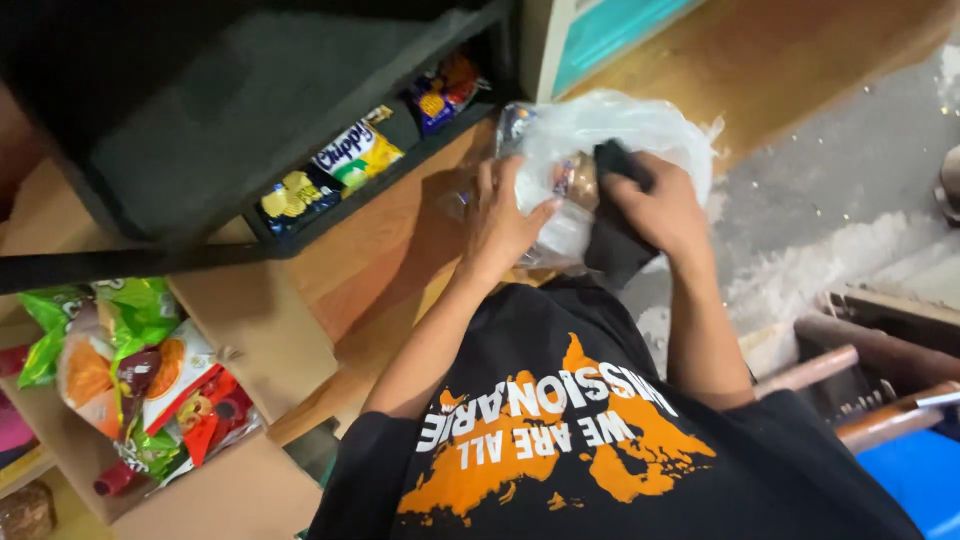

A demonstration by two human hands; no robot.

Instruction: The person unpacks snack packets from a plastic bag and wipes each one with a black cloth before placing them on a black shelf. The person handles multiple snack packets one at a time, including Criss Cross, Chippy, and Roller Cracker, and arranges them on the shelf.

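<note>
A clear plastic bag [640,125] with snack packets inside lies on the wooden floor in front of me. My left hand [500,215] rests flat on the bag's left side with its fingers spread. My right hand [655,205] grips a black cloth [612,250] and presses it against the bag's right side. The cloth hangs down below the hand. My black shirt with an orange print fills the bottom of the view.
A black shelf [250,110] at upper left has a low tray of snack packets [350,155] along its edge. A cardboard box [250,330] of colourful snack packets [140,370] stands at left. Grey concrete floor [850,170], wooden bars [850,370] and a blue thing [920,480] are at right.
</note>
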